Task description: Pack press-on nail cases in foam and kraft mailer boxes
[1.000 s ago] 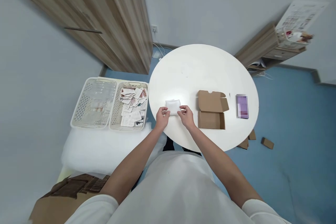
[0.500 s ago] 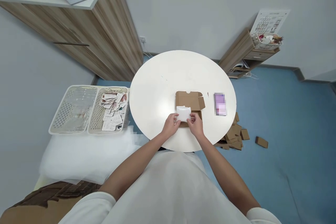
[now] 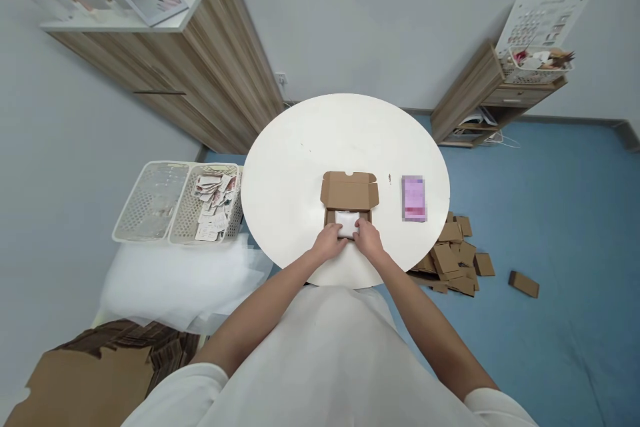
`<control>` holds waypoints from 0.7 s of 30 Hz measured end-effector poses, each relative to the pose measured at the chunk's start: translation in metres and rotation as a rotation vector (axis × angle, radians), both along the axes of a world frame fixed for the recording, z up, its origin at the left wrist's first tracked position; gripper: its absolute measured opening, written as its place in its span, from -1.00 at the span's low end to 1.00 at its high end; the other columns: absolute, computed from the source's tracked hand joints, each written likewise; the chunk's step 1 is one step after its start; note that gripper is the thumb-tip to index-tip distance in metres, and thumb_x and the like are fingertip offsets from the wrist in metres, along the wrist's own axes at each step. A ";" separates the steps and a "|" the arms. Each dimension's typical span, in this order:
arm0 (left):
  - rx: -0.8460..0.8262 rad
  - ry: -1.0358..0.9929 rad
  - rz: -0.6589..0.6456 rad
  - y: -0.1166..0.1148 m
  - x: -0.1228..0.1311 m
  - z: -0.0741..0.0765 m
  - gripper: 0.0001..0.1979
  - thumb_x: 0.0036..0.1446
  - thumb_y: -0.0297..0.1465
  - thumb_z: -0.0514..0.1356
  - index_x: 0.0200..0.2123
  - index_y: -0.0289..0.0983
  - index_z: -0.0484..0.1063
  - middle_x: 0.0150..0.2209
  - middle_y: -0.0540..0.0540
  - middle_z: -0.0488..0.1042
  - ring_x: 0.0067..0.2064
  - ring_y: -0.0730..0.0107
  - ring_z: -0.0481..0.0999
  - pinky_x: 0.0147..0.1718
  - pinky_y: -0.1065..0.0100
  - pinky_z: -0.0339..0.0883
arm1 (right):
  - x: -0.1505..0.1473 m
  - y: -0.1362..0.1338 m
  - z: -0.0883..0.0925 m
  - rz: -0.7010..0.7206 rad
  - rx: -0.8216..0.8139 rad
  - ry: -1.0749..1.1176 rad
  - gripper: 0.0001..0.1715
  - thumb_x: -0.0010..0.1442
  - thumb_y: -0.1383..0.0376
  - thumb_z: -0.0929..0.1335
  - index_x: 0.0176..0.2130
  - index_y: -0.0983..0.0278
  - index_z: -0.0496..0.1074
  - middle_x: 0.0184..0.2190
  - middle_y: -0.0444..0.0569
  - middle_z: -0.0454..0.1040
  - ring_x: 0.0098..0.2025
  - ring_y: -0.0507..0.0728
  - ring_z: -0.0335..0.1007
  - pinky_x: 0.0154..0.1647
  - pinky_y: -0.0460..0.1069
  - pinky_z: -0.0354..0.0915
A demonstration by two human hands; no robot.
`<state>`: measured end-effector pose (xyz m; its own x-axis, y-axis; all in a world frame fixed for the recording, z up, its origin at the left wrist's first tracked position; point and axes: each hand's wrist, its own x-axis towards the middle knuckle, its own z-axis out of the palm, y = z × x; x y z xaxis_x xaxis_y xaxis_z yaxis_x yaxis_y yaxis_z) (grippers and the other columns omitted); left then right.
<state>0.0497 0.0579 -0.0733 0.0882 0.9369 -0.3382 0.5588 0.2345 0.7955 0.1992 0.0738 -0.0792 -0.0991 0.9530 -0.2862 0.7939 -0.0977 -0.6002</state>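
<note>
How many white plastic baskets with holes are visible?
3: first basket and second basket, adjoining, left of the round white table; third basket on the brown wooden cabinet at right. Others may be hidden.

Shows plain grey walls, edged low by darker skirting; has a socket beside the wood-grain, white-topped cabinet at back left. Shows smooth blue floor, widest to the right. Includes a white, rounded table at centre; includes a low wood-grain shelf unit by the back wall, right, with drawer over open shelves. Looks evenly, softly lit.
</note>
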 end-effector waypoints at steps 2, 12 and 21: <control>0.001 0.017 0.001 0.000 0.003 -0.002 -0.64 -0.22 -0.34 0.26 -0.25 -0.25 0.39 -0.17 -0.19 0.41 -0.07 0.10 0.37 -0.10 0.26 0.19 | -0.002 0.000 -0.001 0.020 -0.014 -0.014 -0.73 -0.09 0.49 0.26 -0.31 0.25 0.26 -0.37 0.01 0.34 -0.36 0.15 0.29 -0.40 -0.01 0.11; 0.197 0.095 0.081 0.015 -0.011 0.014 -0.64 -0.03 -0.28 0.14 -0.12 -0.26 0.31 -0.06 -0.20 0.30 0.00 0.16 0.28 -0.01 0.20 0.13 | 0.026 0.009 0.016 -0.067 0.187 0.173 -0.70 0.04 0.28 0.22 -0.17 0.26 0.29 -0.21 0.01 0.33 -0.30 0.09 0.27 -0.25 0.01 0.20; -0.258 -0.416 0.528 0.062 -0.040 0.012 -0.38 0.07 0.04 -0.15 -0.01 -0.30 0.21 0.00 -0.27 0.31 -0.03 0.22 0.35 -0.22 0.29 0.28 | 0.061 0.057 0.009 -0.525 -0.340 0.711 -0.37 0.01 -0.12 0.17 -0.08 0.23 0.28 -0.15 0.02 0.37 -0.35 0.06 0.28 -0.41 -0.05 0.22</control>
